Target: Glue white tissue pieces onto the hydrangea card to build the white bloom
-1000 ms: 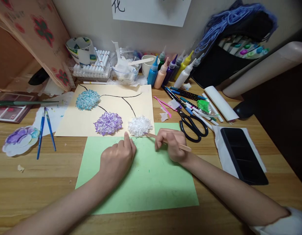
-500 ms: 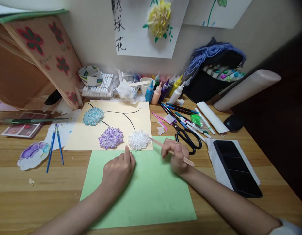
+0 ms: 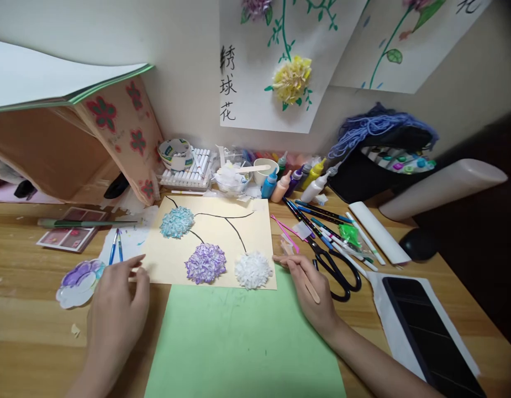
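1. Your right hand (image 3: 309, 293) pinches the wooden stick (image 3: 311, 289) between its fingers, centre right.
2. The white flower (image 3: 253, 270), below centre, lies just left of them; your left hand (image 3: 118, 304), fingers spread, is farther.
3. The cream sheet (image 3: 214, 232) runs lengthwise left-to-right.
4. The wall sheet (image 3: 255, 105), upper centre, reads "绣球花".

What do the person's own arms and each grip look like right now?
The left grip and right grip are human and ungloved; no ring, watch or bracelet shows. The left forearm and right forearm are bare where visible, with no sleeve in view.
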`<state>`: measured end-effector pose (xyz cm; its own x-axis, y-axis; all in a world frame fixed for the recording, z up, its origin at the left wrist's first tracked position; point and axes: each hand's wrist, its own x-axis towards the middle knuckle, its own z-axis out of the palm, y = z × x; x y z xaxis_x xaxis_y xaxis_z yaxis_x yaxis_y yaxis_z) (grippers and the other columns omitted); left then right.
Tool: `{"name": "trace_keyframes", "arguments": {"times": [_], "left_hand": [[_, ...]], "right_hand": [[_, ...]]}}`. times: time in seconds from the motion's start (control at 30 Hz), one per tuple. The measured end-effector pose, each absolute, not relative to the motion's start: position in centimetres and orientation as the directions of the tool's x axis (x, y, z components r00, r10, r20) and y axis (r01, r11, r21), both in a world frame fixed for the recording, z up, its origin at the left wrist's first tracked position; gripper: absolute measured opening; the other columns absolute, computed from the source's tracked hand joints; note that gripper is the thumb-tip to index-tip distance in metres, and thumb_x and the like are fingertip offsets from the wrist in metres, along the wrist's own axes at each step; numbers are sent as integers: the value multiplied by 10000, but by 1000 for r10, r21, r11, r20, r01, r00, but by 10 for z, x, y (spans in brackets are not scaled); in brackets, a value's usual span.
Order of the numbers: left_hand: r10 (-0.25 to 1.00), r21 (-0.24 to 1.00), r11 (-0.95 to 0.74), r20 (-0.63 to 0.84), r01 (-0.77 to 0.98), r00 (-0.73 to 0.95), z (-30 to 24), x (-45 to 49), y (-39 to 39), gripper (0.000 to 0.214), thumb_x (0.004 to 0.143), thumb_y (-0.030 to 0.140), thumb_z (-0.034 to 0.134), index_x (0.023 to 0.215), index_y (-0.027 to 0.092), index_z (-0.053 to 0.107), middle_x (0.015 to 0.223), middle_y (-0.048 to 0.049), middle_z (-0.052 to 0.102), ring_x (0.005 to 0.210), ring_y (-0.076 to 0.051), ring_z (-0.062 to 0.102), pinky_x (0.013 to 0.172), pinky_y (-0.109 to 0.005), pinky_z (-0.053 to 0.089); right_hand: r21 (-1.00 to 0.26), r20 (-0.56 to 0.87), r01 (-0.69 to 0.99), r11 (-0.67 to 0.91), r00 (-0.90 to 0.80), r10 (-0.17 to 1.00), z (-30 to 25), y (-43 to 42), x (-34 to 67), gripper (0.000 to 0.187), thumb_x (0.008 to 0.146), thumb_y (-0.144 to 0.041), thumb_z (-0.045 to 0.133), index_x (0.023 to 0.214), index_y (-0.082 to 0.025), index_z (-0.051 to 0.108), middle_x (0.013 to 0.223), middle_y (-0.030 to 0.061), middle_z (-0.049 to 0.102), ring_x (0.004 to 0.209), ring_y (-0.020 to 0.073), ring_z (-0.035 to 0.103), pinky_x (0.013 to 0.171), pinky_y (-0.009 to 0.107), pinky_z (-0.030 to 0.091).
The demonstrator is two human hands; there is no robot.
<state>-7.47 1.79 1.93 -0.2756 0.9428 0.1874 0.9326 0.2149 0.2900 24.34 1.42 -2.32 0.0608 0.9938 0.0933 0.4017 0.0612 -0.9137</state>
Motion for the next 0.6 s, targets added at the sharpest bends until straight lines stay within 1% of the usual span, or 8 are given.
{"name": "trace_keyframes", "arguments": {"times": [0.03,0.1,0.2,0.27,0.3,0.43,0.5,0.6], "left_hand": [[946,338,239,130,910,-297,16,-87,25,409,839,400,350,1067,144,574,1025,-124,601,950,-268,567,771,-373,443],[940,467,309,-17,829,-341,10,-102,38,464,813,448,369,1106,139,555,1122,-136,575,999,-272,561,848,-398,436],[913,634,404,-238,659,-332,8,-109,51,547,768,550,420,1145,170,530,1123,-111,600,897,-246,612,842,-404,452],[905,682,426,-329,594,-271,9,-109,56,585,745,590,431,1137,170,538,1044,-98,640,828,-235,627,830,-407,459],[908,683,419,-322,599,-268,9,-109,57,595,737,596,433,1129,163,546,1032,-100,645,839,-238,625,842,-412,456],[936,622,332,-125,709,-328,4,-116,64,602,724,566,427,1121,134,559,1170,-147,574,1023,-269,569,930,-424,411],[943,628,320,-140,710,-301,4,-120,68,601,724,545,420,1119,114,556,1168,-159,574,1027,-270,574,926,-414,415],[934,638,352,-192,685,-301,12,-121,76,583,688,525,462,1067,96,574,1017,-136,643,938,-265,611,833,-370,458]], "right_hand": [[-908,86,416,54,60,994,-23,14,243,190,918,-328,426,960,-214,572,1051,61,674,992,174,624,853,282,486],[-902,66,430,37,51,997,-22,15,242,190,916,-333,427,975,-219,568,1078,63,669,1016,174,620,864,280,485],[-908,36,418,12,49,998,-23,16,242,206,914,-349,426,978,-216,569,1084,73,669,1016,177,623,862,283,494],[-917,24,398,-1,57,998,-25,16,242,218,911,-360,427,985,-210,568,1087,80,668,1016,180,624,873,293,495],[-921,19,390,-6,62,998,-26,16,243,224,911,-365,426,986,-209,567,1089,82,667,1013,180,624,878,299,495],[-918,11,396,-15,63,998,-27,16,243,238,906,-391,425,977,-218,572,1094,75,663,992,183,630,881,311,495],[-911,12,412,-9,49,999,-27,16,243,250,906,-403,419,987,-224,574,1078,74,668,981,191,633,875,324,498],[-913,15,408,4,24,1000,-26,17,242,266,912,-411,399,995,-223,569,1069,87,666,982,211,631,867,361,502]]}}
